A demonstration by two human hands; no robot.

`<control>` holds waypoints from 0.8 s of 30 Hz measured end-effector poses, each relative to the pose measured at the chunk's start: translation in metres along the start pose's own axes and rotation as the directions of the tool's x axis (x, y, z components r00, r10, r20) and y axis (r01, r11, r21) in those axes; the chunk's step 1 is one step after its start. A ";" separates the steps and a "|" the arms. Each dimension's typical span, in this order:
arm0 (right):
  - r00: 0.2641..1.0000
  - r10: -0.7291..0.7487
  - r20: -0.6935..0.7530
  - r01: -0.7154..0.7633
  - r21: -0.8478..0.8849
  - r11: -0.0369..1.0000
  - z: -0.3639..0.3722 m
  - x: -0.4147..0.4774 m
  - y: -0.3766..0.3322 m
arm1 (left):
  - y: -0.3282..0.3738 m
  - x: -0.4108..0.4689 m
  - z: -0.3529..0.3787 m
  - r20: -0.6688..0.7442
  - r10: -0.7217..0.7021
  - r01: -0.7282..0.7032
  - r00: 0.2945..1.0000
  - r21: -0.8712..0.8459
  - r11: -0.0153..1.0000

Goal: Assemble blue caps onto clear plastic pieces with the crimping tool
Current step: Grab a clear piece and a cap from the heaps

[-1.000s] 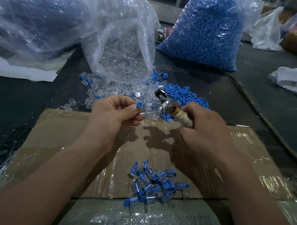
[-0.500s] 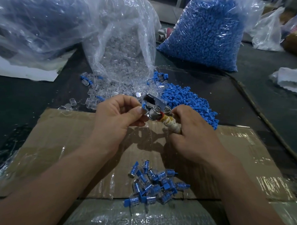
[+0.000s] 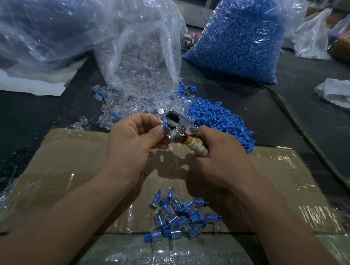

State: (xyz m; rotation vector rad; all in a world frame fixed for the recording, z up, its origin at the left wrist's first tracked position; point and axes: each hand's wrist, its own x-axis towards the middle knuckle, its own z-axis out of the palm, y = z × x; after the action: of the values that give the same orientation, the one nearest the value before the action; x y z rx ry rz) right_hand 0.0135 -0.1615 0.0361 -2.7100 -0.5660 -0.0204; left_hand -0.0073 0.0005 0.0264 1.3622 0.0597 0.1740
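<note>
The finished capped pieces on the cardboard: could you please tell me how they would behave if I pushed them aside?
The finished capped pieces look small and plastic, so probably light, scattering rather than moving together. Their round clear bodies may roll, though the flat-sided blue caps could stop them. The glossy taped cardboard likely lets them slide.
</note>
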 end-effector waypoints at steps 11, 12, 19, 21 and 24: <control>0.999 -0.008 -0.048 0.007 -0.014 1.000 0.002 0.000 0.002 | 0.002 0.002 -0.001 -0.034 0.000 0.001 0.999 0.033 0.999; 0.999 -0.007 -0.054 0.006 -0.006 1.000 0.001 0.000 0.004 | 0.001 0.003 -0.002 -0.036 0.002 0.000 0.999 0.040 0.999; 0.980 0.137 -0.143 -0.133 0.039 0.990 -0.014 -0.002 0.023 | 0.005 0.012 -0.012 0.110 -0.196 0.181 0.974 0.130 0.975; 0.982 0.146 -0.122 -0.143 0.033 0.989 -0.015 -0.002 0.025 | 0.008 0.008 -0.012 0.275 -0.293 0.229 0.916 0.242 0.943; 0.988 0.145 -0.048 -0.144 0.025 0.989 -0.015 -0.002 0.022 | 0.009 0.000 -0.008 0.468 -0.352 0.193 0.811 0.353 0.915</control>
State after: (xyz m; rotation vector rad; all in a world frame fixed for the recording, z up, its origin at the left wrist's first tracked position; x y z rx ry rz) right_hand 0.0210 -0.1860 0.0420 -2.7139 -0.3526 -0.0430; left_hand -0.0092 0.0100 0.0340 1.6370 -0.1837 -0.4787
